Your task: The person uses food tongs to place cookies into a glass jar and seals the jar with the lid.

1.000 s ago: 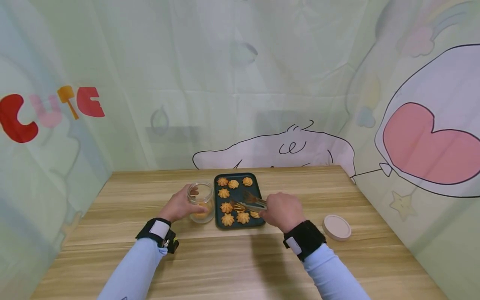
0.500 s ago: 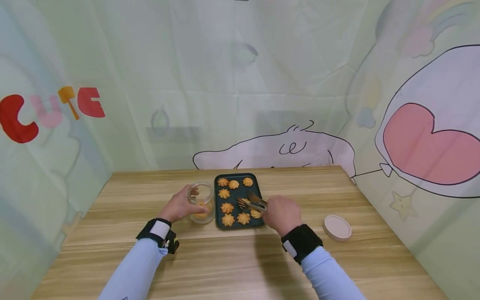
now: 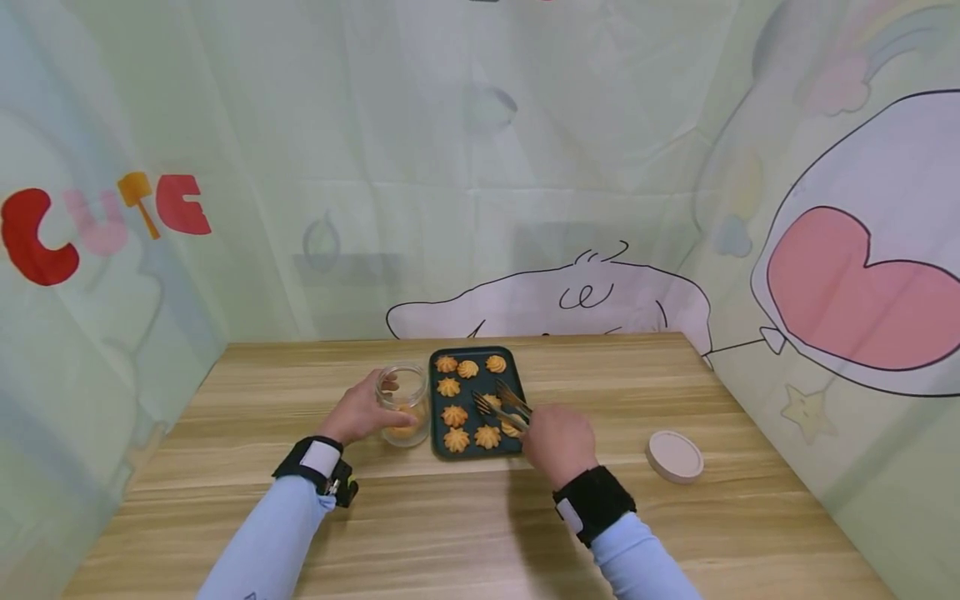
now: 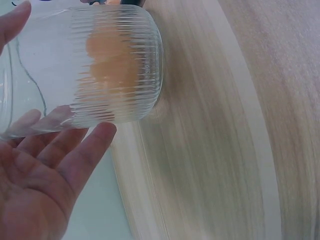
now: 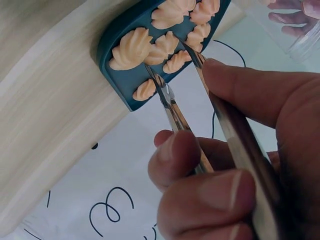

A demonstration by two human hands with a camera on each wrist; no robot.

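Note:
My left hand [image 3: 362,414] holds a clear glass jar [image 4: 55,55] upright beside the tray, thumb and fingers around its side. Orange-tan cookies [image 4: 115,60] show through the ribbed glass at the jar's bottom. With curled fingers my right hand [image 3: 560,443] grips metal tongs [image 5: 227,120] over the tray. Their fork-like tips stand spread apart, one on each side of a swirl cookie [image 5: 162,47]; I cannot tell if they touch it. Several more piped cookies [image 3: 455,439] lie on the dark baking tray [image 3: 468,396].
A round, pale lid [image 3: 675,456] lies on the wooden table [image 3: 420,525] to the right of my right hand. Behind the table hangs a printed cloth [image 3: 420,167], with further cloth along both sides. The jar stands close against the tray's left side.
The tongs have moved right, away from the cookies at the left, and now straddle another one. My right hand has shifted slightly toward me. The left hand and jar stay put.

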